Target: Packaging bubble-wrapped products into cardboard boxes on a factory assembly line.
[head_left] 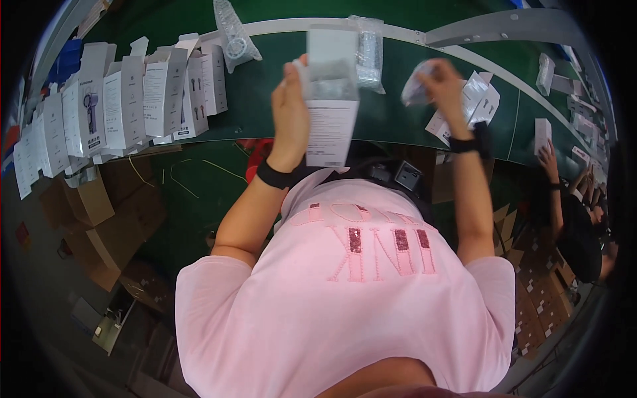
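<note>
My left hand (292,116) is wrapped round the left side of a tall white printed carton (330,132). Its top flap stands up, and clear wrapped contents (333,79) show in its open mouth. To the right, my right hand (443,83) pinches a small clear plastic bag (417,85) above the green table; what the bag holds is too blurred to name. Just right of that hand, white cartons and clear bags (470,103) lie on the table. Behind the carton lies a bubble-wrapped package (369,56), and a bubble-wrapped handheld fan (235,46) lies farther left.
A row of white cartons (123,103) with raised flaps stands along the left of the green table (259,83). A grey metal rail (491,28) curves across the far right. Brown boxes (99,225) sit below left. At far right, other people (577,232) handle cartons.
</note>
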Action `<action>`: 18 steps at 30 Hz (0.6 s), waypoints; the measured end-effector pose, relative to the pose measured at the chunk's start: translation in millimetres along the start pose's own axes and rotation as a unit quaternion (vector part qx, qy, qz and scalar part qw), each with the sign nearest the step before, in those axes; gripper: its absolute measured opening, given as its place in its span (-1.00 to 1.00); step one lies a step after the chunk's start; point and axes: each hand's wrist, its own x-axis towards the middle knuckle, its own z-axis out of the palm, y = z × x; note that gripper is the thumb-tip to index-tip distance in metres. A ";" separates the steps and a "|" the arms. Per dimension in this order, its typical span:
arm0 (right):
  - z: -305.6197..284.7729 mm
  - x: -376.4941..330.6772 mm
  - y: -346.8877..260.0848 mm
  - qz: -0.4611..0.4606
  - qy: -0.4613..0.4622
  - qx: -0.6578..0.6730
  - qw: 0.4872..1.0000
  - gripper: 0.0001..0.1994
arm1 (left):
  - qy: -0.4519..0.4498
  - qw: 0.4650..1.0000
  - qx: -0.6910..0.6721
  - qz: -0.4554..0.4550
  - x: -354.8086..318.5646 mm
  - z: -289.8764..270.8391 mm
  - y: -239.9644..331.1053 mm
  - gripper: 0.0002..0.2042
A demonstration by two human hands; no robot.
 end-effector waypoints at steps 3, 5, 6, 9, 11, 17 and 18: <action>-58.7 -30.6 -141.6 -0.124 -0.005 0.222 0.967 -0.68 | -0.058 0.997 -0.035 -0.025 -8.0 35.4 12.3 -0.39; -74.3 -56.5 -214.0 -0.091 -0.055 0.164 0.981 -0.74 | -0.142 0.988 -0.048 -0.031 -9.8 60.9 16.4 -0.35; -71.7 -66.9 -241.1 -0.016 -0.087 0.108 0.990 -0.77 | -0.185 0.980 -0.052 -0.044 -15.5 70.1 29.4 -0.31; -47.8 -66.4 -197.6 -0.118 -0.120 -0.001 0.986 -0.72 | -0.209 0.971 -0.084 -0.081 -25.1 73.6 34.4 -0.31; -50.6 -72.0 -193.0 -0.137 -0.092 -0.094 0.982 -0.80 | -0.209 0.968 -0.099 -0.099 -30.5 77.1 35.9 -0.31; -61.6 -63.9 -203.6 -0.158 -0.474 -0.140 0.855 -0.85 | -0.256 0.957 -0.087 -0.107 -39.4 75.4 32.2 -0.36; -58.9 -59.1 -202.2 -0.156 -0.470 -0.141 0.858 -0.85 | -0.302 0.942 -0.087 -0.116 -40.8 76.3 30.3 -0.37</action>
